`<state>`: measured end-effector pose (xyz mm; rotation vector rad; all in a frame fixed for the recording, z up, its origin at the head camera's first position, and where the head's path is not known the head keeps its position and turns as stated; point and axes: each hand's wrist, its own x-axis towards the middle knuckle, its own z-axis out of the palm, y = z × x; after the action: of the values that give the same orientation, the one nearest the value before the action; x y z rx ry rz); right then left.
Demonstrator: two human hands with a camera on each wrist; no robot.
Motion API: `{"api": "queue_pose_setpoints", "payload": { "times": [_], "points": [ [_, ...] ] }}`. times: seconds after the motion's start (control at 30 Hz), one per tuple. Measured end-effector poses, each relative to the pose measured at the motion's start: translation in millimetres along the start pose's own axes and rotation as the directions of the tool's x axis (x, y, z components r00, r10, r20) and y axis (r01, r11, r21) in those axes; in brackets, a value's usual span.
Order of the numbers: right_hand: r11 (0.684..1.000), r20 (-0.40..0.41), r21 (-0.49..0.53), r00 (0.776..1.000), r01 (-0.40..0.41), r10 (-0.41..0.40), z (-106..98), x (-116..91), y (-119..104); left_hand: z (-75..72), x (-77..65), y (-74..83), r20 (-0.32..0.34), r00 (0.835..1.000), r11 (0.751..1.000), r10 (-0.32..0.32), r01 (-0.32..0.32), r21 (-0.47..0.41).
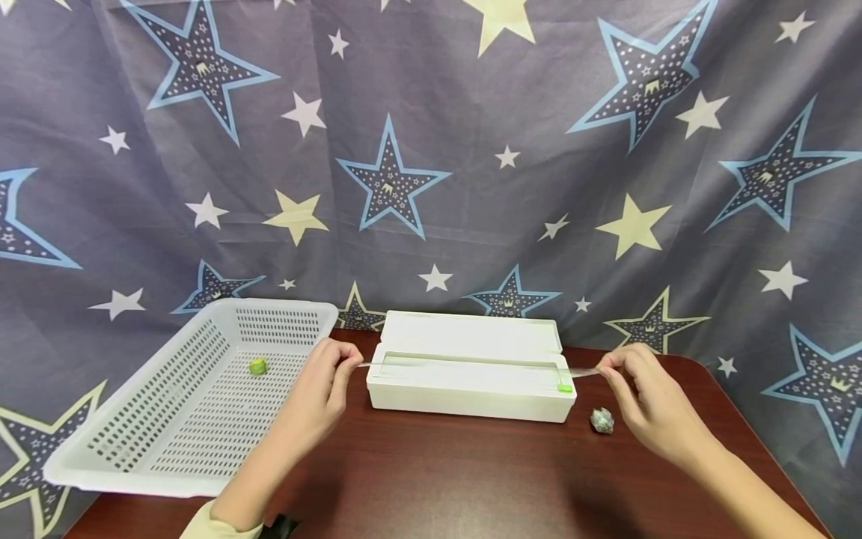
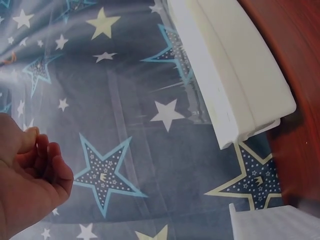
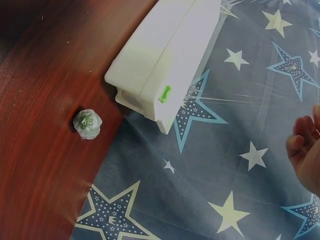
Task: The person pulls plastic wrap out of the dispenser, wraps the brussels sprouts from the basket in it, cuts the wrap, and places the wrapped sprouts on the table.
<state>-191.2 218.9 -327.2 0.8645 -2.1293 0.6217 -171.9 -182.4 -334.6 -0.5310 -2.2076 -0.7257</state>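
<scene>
A white cling film dispenser box (image 1: 471, 389) lies on the table with its lid (image 1: 471, 333) raised at the back. A clear sheet of cling film (image 1: 583, 372) stretches sideways across the box between both hands. My left hand (image 1: 323, 382) pinches its left end between thumb and fingers, near the basket. At the other end my right hand (image 1: 649, 400) pinches the film, to the right of the box. A green slider (image 3: 165, 94) sits on the box's right end. Below the right hand rests a small film-wrapped ball (image 3: 87, 124), greenish inside.
A white perforated basket (image 1: 161, 483) stands at the left, with a small round green object (image 1: 258, 366) in it. The dark red wooden table (image 1: 431, 479) ends at a star-patterned curtain (image 1: 431, 187) behind the box.
</scene>
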Motion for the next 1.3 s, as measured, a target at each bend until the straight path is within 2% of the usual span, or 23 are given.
{"api": "queue_pose_setpoints", "payload": {
  "times": [0.17, 0.4, 0.67, 1.0, 1.13, 1.3],
  "points": [
    [0.999, -0.003, 0.03, 1.0, 0.021, -0.021, -1, -1, 1, -3.5, -0.7, -0.8, 0.023, 0.998, 0.998, 0.054, -0.054, 0.009],
    [0.997, 0.018, 0.065, 0.999, 0.033, -0.034, -2, -1, 0, -6.7, -1.1, -2.8, 0.004, 0.986, 0.985, 0.164, -0.164, 0.046],
    [0.995, 0.049, 0.093, 0.998, 0.028, -0.033, -6, -3, -4, -10.1, -3.6, -0.1, 0.052, 0.989, 0.989, 0.141, -0.143, 0.031],
    [0.991, 0.068, 0.131, 0.996, 0.043, -0.052, -11, -6, -4, -14.4, -5.8, 0.7, 0.07, 0.981, 0.983, 0.183, -0.184, 0.003],
    [0.988, 0.105, 0.152, 0.993, 0.041, -0.057, -13, -7, -5, -16.9, -7.0, 1.4, 0.081, 0.973, 0.977, 0.215, -0.215, -0.006],
    [0.982, 0.214, 0.185, 0.977, -0.026, -0.015, -20, -9, -10, -22.8, -9.4, 2.4, 0.127, 0.963, 0.971, 0.238, -0.237, -0.025]
  ]
}}
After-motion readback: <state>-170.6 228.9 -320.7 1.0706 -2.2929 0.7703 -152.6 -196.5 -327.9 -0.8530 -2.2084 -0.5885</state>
